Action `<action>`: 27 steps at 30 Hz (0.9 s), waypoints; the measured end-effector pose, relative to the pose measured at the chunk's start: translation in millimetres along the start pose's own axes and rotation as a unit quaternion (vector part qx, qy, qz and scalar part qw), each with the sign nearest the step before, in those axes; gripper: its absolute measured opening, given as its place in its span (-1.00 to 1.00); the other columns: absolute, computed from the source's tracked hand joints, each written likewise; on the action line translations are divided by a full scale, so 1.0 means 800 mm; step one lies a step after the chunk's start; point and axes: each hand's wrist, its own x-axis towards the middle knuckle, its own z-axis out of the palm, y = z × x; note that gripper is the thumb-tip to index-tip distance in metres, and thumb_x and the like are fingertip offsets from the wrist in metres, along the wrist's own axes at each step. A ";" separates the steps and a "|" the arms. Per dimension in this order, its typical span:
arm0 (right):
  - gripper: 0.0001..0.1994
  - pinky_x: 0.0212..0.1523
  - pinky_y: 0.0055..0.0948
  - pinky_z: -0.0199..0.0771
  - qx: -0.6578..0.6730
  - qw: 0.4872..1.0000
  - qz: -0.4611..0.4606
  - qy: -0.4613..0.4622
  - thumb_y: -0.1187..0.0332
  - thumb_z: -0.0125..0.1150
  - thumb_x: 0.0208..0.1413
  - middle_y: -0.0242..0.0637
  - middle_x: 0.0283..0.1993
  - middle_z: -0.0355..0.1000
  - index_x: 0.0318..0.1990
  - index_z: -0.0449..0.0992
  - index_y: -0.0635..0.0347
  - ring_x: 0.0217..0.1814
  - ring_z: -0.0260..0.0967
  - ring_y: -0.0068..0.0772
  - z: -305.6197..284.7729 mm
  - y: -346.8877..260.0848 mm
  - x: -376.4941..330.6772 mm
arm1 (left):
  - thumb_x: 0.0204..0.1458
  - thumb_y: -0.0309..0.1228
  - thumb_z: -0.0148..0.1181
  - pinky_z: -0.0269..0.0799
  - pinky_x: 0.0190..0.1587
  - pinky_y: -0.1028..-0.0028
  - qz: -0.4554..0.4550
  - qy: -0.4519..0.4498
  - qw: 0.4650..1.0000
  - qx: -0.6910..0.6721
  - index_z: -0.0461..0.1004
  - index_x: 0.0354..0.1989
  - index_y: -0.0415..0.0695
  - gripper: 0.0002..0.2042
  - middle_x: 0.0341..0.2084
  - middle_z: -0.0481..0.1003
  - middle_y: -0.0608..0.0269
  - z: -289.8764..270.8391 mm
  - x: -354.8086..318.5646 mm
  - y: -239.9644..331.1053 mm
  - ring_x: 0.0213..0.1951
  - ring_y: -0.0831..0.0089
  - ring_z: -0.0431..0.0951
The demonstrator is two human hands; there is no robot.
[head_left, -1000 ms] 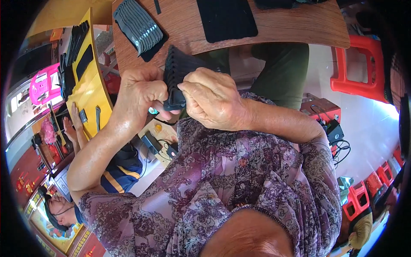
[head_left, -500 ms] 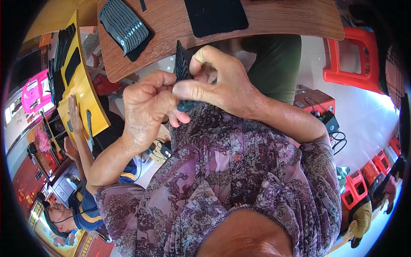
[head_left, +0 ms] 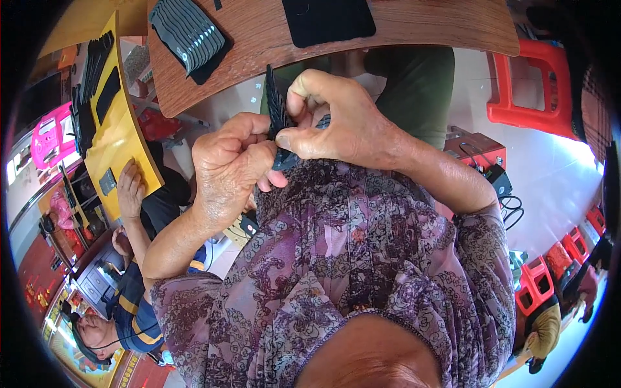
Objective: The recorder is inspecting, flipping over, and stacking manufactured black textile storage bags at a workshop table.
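Observation:
In front of my waist, both hands grip a narrow dark piece [head_left: 277,107] with a ridged, patterned surface; its kind is not plain. It stands on edge, with its upper end pointing toward the table. My left hand [head_left: 226,161] pinches its lower part from the left, fingers curled. From the right, my right hand [head_left: 343,119] holds it with the thumb pressed on its lower part and the fingers bent behind. The piece's lower end is partly covered by my fingers.
Ahead stands a brown wooden table [head_left: 420,26] with an overlapping row of grey-black pieces [head_left: 186,39] and a black mat [head_left: 328,22]. To the left, a co-worker's hand [head_left: 131,189] rests at a yellow table [head_left: 132,149] bearing dark pieces. A red stool [head_left: 533,113] stands right.
My right thumb has shifted right and settled against the dark piece. The co-worker's hand has moved toward the near edge of the yellow table, and a dark strip there is out of sight.

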 end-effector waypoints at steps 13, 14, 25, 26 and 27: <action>-0.69 -0.47 -0.50 0.32 -0.011 0.998 0.030 -0.045 0.36 0.36 -0.29 -0.34 -0.54 0.28 -0.47 0.32 0.30 -0.46 0.28 -0.56 -0.009 -0.007 0.003 | 0.04 -0.63 0.02 0.39 -0.63 0.70 0.041 0.003 0.998 -0.053 0.40 -0.19 -0.47 -0.81 -0.50 0.51 0.11 0.001 0.005 -0.008 -0.61 0.52 0.54; -0.68 -0.45 -0.50 0.33 -0.002 0.998 0.037 -0.043 0.38 0.35 -0.30 -0.34 -0.53 0.28 -0.46 0.31 0.31 -0.45 0.28 -0.55 -0.009 -0.007 0.003 | 0.05 -0.63 0.01 0.39 -0.63 0.70 0.038 0.004 0.998 -0.042 0.40 -0.19 -0.47 -0.82 -0.50 0.51 0.11 0.002 0.006 -0.008 -0.60 0.52 0.54; -0.69 -0.41 -0.51 0.37 0.025 0.998 0.045 -0.037 0.41 0.33 -0.30 -0.32 -0.49 0.33 -0.41 0.35 0.36 -0.43 0.30 -0.58 -0.009 -0.002 0.005 | 0.04 -0.63 0.00 0.40 -0.63 0.69 0.026 0.022 0.999 -0.036 0.40 -0.21 -0.48 -0.82 -0.52 0.50 0.10 0.003 0.008 -0.003 -0.60 0.50 0.55; -0.70 -0.42 -0.52 0.36 0.025 0.998 0.036 -0.037 0.39 0.33 -0.27 -0.33 -0.49 0.33 -0.41 0.35 0.36 -0.44 0.29 -0.59 -0.010 -0.002 0.005 | 0.03 -0.64 0.01 0.40 -0.64 0.69 0.016 0.025 0.999 -0.031 0.40 -0.22 -0.48 -0.82 -0.53 0.50 0.10 0.003 0.009 -0.001 -0.60 0.50 0.55; -0.70 -0.42 -0.52 0.36 0.025 0.998 0.036 -0.036 0.39 0.33 -0.27 -0.33 -0.49 0.33 -0.41 0.35 0.36 -0.44 0.29 -0.59 -0.011 -0.001 0.005 | 0.03 -0.64 0.01 0.40 -0.64 0.69 0.016 0.024 0.999 -0.031 0.40 -0.22 -0.48 -0.82 -0.53 0.50 0.10 0.003 0.009 -0.001 -0.60 0.50 0.55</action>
